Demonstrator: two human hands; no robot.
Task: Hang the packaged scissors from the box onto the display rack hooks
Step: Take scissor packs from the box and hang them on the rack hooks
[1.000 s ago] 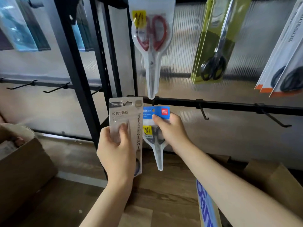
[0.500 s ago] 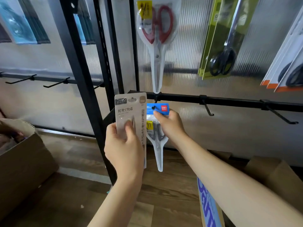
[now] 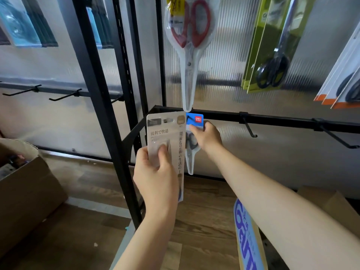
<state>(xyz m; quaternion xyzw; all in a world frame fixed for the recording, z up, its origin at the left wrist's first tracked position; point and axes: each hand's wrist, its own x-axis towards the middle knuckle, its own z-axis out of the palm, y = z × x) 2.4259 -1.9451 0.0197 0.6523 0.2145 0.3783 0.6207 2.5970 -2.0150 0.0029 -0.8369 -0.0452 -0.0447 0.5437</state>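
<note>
1. Two packs of scissors are in hand, one per hand, in front of a black display rack seen from the person's head; several packs already hang on the upper row, so the job looks partly done.
2. At 12 o'clock hangs a red-handled pack [image 3: 188, 45]; at 1 o'clock a green pack [image 3: 270, 47]; at 3 o'clock, orange-edged packs [image 3: 342, 78].
3. Right hand [image 3: 206, 136], just above centre, pinches a small blue-topped pack [image 3: 194, 121] against the lower rail [image 3: 282, 120]; its top edge sits at the rail, where a hook seems to be, though the hook itself is hidden; this pack appears to be going on or just hung, which I cannot tell.
4. Left hand [image 3: 155, 176], at centre, grasps a beige carded pack [image 3: 165, 137] upright, thumb across its front; it waits its turn.
5. Bare hooks [image 3: 250, 129] remain along the lower rail toward 3 o'clock, and more at 9 o'clock [image 3: 64, 96].
6. Cardboard box [image 3: 25, 191] sits on the floor at 8 o'clock; contents are blurred, so how many packs remain is unclear.
</note>
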